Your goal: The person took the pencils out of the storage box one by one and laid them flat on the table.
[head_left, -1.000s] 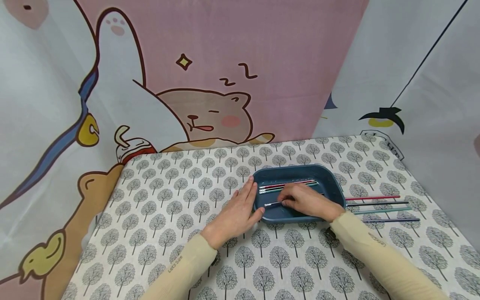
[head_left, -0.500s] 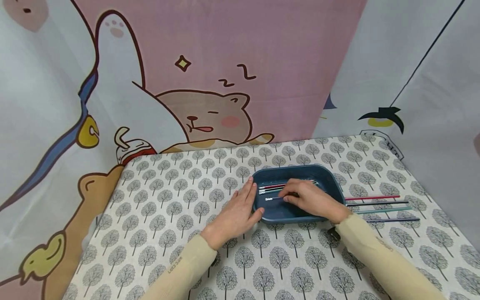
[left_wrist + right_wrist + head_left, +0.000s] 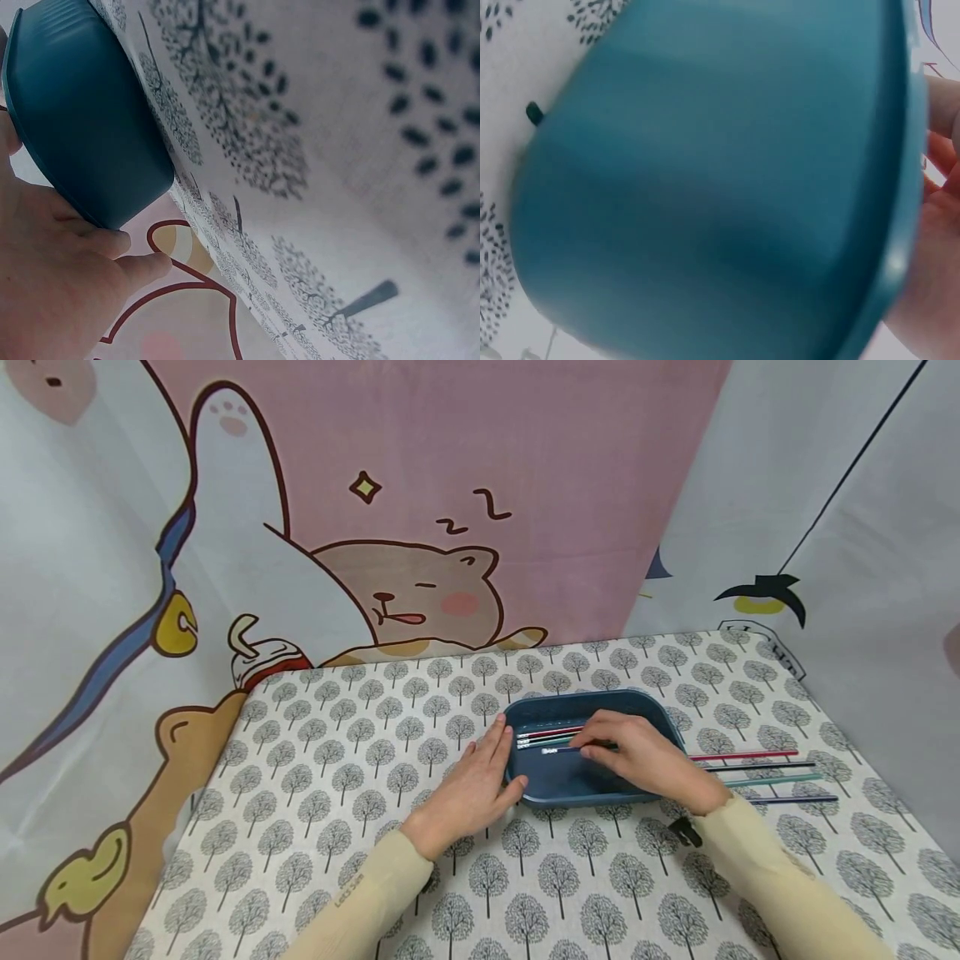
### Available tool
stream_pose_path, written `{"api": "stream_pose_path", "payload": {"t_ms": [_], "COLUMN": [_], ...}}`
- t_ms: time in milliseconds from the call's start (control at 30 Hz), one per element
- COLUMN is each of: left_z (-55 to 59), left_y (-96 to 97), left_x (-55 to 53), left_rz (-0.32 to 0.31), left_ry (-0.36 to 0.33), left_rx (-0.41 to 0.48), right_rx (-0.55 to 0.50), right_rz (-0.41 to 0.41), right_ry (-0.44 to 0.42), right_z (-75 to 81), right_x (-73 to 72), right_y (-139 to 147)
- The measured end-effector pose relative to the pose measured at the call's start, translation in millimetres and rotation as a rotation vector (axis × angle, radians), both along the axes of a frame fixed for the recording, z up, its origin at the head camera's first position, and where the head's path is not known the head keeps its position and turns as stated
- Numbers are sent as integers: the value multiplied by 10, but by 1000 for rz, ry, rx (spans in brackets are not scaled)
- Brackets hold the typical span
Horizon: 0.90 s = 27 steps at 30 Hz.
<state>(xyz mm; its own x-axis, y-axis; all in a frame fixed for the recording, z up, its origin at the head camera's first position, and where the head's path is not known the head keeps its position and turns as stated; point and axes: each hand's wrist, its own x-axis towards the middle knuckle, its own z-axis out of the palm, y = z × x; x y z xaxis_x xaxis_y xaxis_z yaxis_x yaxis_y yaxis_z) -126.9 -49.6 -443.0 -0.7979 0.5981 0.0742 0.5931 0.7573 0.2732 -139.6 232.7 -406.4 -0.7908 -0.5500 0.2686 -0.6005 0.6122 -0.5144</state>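
Note:
A dark blue rectangular plastic box (image 3: pixel 558 785) stands on the table in the head view. Inside it my right hand (image 3: pixel 645 760) pinches a dark blue pencil (image 3: pixel 552 750) with a silvery-white left end; the fingers hide its other end. Just behind lie several slim pencils (image 3: pixel 542 735) side by side, red, black and teal among them. My left hand (image 3: pixel 467 787) rests with fairly straight fingers against the box's left rim. The left wrist view shows that hand (image 3: pixel 67 277) at the box's outer wall (image 3: pixel 90 112). In the right wrist view, the box wall (image 3: pixel 705 180) hides most of the hand.
To the right of the box, on the tree-print cloth (image 3: pixel 360 827), lie a red pencil (image 3: pixel 750 754), a black one, a teal pencil (image 3: pixel 783 778) and a dark blue pencil (image 3: pixel 798 799), roughly parallel. A printed curtain (image 3: pixel 585 485) hangs behind the table.
My right hand has moved the dark blue pencil back and slightly right, closer to the row in the box. My left hand has stayed at the rim.

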Motion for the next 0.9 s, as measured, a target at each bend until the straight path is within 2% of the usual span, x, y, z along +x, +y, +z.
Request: {"api": "stream_pose_path", "payload": {"t_ms": [333, 900], "left_z": [-2, 4], "left_y": [-3, -10], "left_x": [1, 9], "left_rz": [-1, -5], "left_ry": [-2, -3], "left_rx": [1, -3], "right_rx": [-47, -53], "right_rz": [-16, -59], "right_ry": [36, 180], "right_z": [143, 410], "right_x": [97, 274], "right_y": [79, 316]}}
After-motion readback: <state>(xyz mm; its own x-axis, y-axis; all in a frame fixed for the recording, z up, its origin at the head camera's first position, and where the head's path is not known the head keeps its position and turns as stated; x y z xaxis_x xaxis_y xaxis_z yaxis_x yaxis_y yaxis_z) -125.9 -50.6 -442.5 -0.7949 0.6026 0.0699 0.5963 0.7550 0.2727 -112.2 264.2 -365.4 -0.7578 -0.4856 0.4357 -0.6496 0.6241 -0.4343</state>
